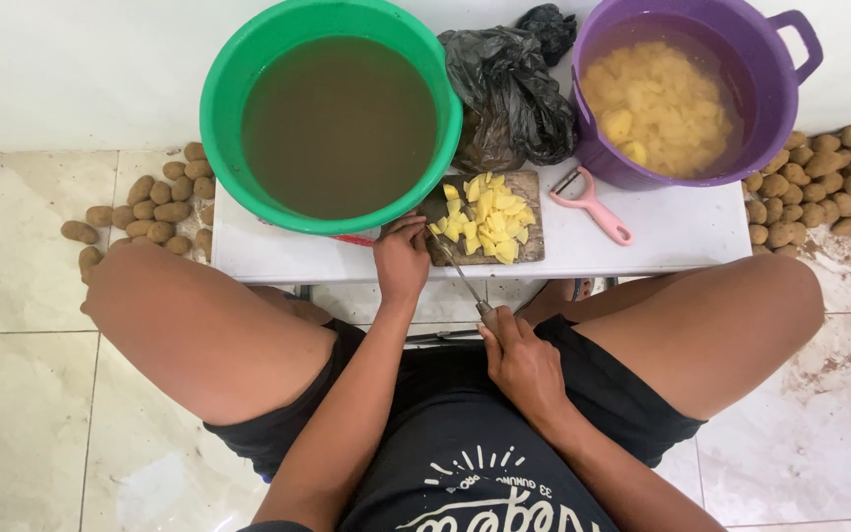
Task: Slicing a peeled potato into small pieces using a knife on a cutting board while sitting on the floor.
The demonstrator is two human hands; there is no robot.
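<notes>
**Yellow potato pieces piled on a dark board between two tubs**

Yellow and freshly cut, the potato pieces lay heaped in uneven chunks on a small dark cutting board at the front edge of a low white desk. The left hand rested at the board's near left corner, fingers curled together and touching the pieces nearest the edge. The right hand, drawn back over the lap, was clamped around the handle of a knife, its thin blade slanting up to the board and meeting the pile beside the left fingertips.

A green basin of murky brown water stood just left of the board, its rim overhanging the board's corner. A purple bucket to the right held more pale cut potato under water. Between the two sat a crumpled black plastic bag, and a pink peeler lay on the desk just right of the board. Unpeeled brown potatoes were spread over the tiled floor on both sides of the desk.
</notes>
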